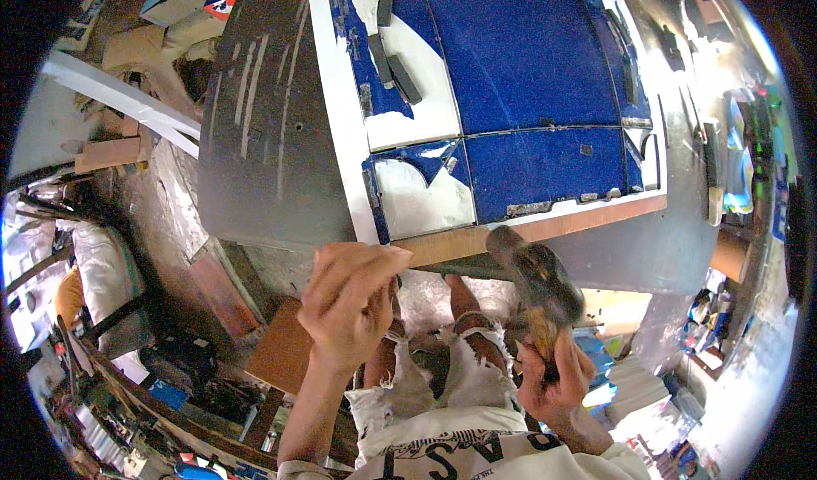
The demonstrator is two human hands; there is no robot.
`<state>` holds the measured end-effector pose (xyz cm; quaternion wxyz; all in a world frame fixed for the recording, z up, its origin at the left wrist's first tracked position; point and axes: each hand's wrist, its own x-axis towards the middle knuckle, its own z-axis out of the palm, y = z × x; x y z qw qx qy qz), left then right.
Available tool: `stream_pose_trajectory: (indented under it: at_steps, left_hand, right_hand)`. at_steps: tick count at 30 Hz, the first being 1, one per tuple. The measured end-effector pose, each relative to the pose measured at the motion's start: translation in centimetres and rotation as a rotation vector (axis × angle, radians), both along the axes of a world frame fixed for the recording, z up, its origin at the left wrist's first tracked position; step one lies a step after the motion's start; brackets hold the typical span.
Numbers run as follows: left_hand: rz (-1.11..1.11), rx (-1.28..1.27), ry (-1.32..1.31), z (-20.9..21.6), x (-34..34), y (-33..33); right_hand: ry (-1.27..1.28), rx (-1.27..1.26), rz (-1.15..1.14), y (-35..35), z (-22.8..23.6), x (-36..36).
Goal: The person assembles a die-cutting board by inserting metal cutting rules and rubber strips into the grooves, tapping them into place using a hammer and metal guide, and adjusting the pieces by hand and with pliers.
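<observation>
I have the right grip (557, 378) wrapped round the hammer (549, 282), which is near the wooden edge (587, 219) of the blue-and-white panel (532, 54) on the dark worktop (264, 157). Left grip (345, 305) curled by the panel's near-left corner; can't tell if it's pinching anything.

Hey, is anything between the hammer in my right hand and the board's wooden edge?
Nothing visible. The hammer in your right hand overlaps the wooden edge in this view; whether they touch, I can't tell. Your left hand is off to the side, left of the hammer.
</observation>
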<state>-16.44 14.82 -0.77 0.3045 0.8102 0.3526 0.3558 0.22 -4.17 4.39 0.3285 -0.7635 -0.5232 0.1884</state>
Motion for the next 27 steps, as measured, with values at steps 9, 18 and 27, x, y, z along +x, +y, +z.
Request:
stream_pose_trajectory:
  at_steps: [9, 18, 27]
  left_hand:
    - [-0.135, 0.268, 0.179, -0.7, -0.1, 0.5]
    - [-0.074, 0.111, 0.05, -1.9, 0.6, 0.7]
    - [-0.008, 0.05, 0.033, -2.0, 0.4, 0.4]
  right_hand:
    - [0.032, -0.012, -0.017, 0.7, -1.0, 0.3]
    - [0.133, -0.115, 0.068, 2.9, -0.5, -0.5]
    - [0.07, -0.161, 0.162, 3.2, 0.2, -1.1]
